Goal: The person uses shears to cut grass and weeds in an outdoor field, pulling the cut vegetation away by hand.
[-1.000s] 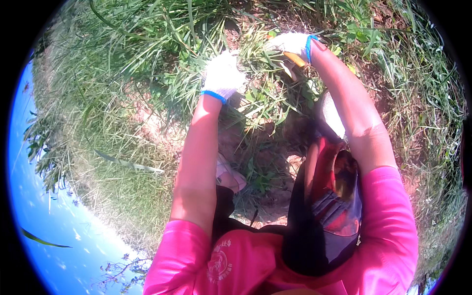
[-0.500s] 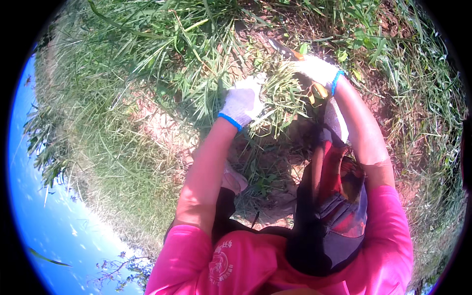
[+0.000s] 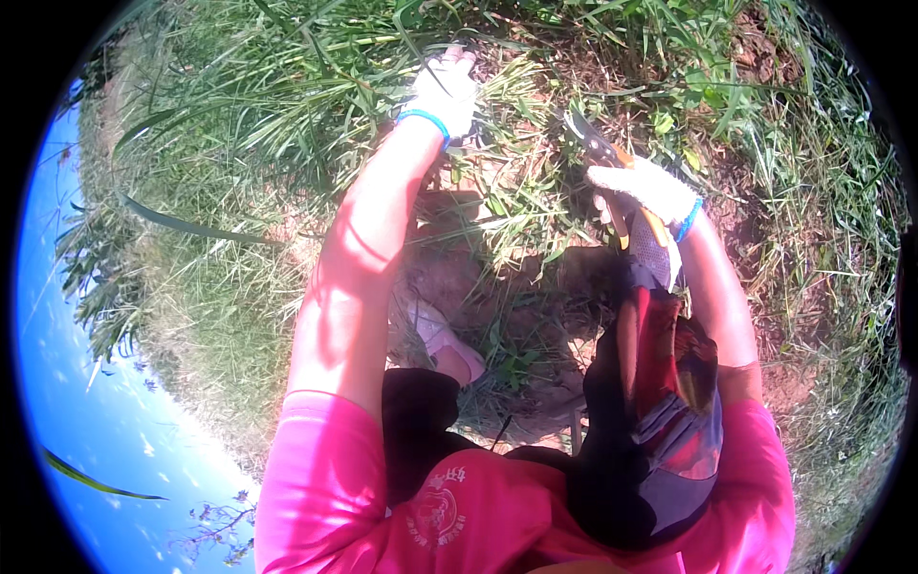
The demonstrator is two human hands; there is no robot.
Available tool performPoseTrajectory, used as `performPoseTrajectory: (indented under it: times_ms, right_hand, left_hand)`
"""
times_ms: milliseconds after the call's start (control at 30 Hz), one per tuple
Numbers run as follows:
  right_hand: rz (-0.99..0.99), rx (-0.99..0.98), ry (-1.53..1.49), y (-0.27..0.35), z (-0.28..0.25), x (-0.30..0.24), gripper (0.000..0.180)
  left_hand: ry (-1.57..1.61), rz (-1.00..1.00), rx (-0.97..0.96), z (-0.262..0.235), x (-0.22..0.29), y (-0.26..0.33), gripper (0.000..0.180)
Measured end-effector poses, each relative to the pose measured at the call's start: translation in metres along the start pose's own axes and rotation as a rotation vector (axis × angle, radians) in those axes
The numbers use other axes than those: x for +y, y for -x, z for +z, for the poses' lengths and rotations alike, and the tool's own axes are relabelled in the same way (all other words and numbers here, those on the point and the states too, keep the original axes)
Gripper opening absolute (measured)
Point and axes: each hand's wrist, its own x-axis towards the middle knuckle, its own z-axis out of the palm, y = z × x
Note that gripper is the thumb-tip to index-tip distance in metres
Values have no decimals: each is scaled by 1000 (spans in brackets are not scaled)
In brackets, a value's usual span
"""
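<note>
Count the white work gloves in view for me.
2. One glove is on the left hand, at the grass; the other glove is on the right hand, which holds pruning shears. Grass could hide others.

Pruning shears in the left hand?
No, the gloved right hand holds the pruning shears, while the gloved left hand is at the grass.

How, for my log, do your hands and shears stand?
Right hand: gripping shears. Left hand: at the grass, grip unclear. Possibly in the way: grass between the hands.
</note>
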Motion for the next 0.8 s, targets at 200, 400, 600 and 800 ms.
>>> performPoseTrajectory:
  times_ms: [200, 400, 600, 800]
  right_hand:
    - [-31, -12, -2, -5, -2, -5, 34]
    - [112, -104, -41, -4, -14, 2, 36]
    - [48, -83, 43, -23, -11, -2, 39]
    - [84, -84, 244, -58, -10, -61, 45]
  left_hand:
    - [4, -81, -80, 30, -12, -42, 44]
    - [-302, 145, -357, -35, 17, -6, 27]
    - [-285, 134, 6, -9, 30, 34, 23]
    - [-367, 162, -174, -39, 43, 22, 23]
